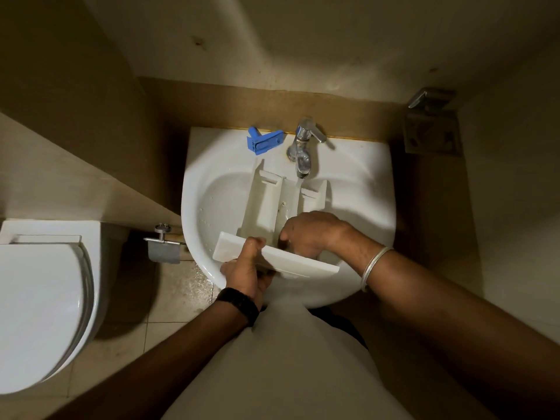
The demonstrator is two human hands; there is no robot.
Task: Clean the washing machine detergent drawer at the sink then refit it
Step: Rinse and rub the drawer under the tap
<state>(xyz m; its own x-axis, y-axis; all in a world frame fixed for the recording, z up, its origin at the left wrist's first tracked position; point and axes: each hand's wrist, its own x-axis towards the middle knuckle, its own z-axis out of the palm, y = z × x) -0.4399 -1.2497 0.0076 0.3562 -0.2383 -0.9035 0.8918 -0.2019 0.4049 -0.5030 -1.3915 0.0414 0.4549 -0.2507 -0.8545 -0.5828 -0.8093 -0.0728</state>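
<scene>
Drawer (266,204) lies in sink (357,177) under tap (303,147), left hand (247,274) gripping its front, right hand (306,234) curled inside

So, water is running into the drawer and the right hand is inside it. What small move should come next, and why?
Probably rub the right hand along the compartment toward the tap. The stream lands at the far end of the drawer, while the left hand grips its front panel and steadies it over the sink.

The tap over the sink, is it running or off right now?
Running: a thin stream falls from the tap spout into the detergent drawer below.
</scene>
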